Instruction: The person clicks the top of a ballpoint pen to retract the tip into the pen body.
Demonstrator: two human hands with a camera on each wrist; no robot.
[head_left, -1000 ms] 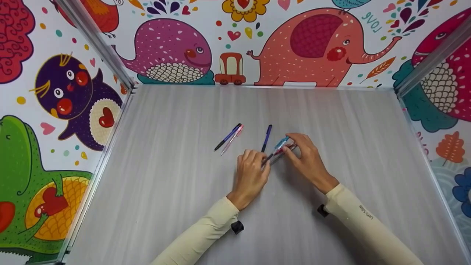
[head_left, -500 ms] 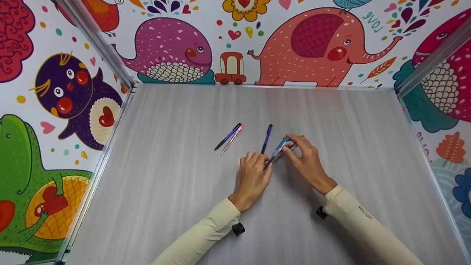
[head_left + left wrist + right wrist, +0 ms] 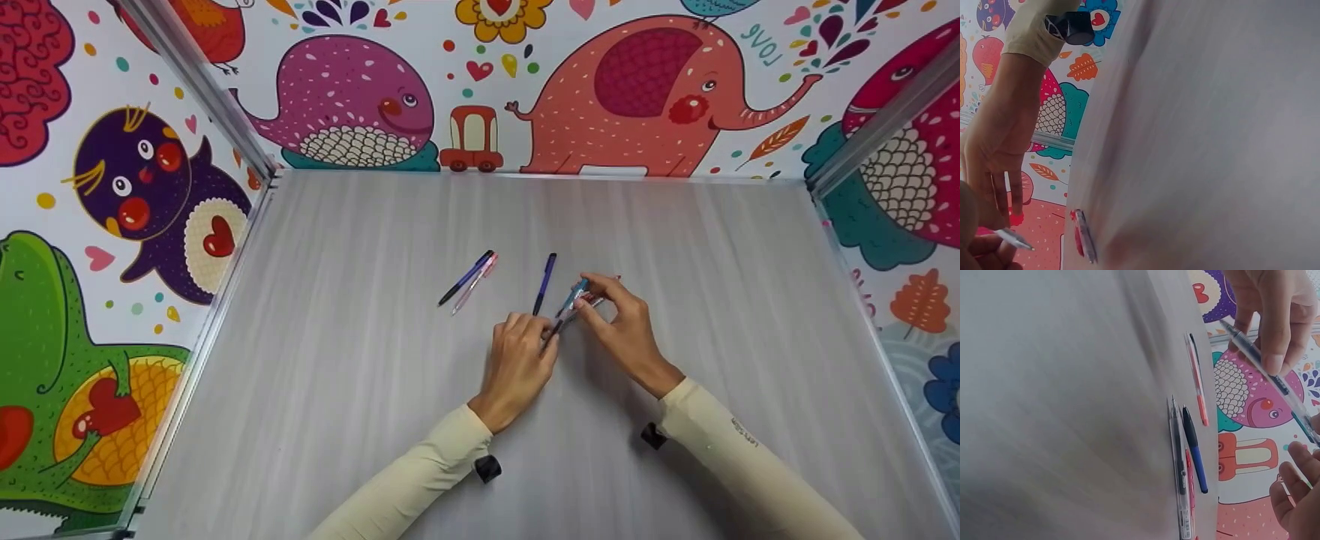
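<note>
In the head view, my left hand [image 3: 519, 367] and right hand [image 3: 630, 330] meet over the table at a clear pen with a teal end [image 3: 576, 294]. My left fingers pinch it near the tip half, and my right thumb and fingers hold its teal end. The right wrist view shows this clear pen [image 3: 1266, 368] raised off the table and tilted. Beneath it lie another clear pen with dark parts [image 3: 1180, 478] and a red pen [image 3: 1190, 478], side by side. A blue pen with a black end [image 3: 545, 283] lies just beyond my left hand.
Left of the hands, a dark blue pen [image 3: 465, 279] and a pink clear pen [image 3: 475, 283] lie close together on the grey table [image 3: 360, 360]. A printed wall [image 3: 487, 45] rises behind it, with metal rails [image 3: 202, 82] at the sides.
My left hand has shifted slightly right and toward me, closer to the right hand. The pen between them has turned a little steeper. The other pens have not moved.
</note>
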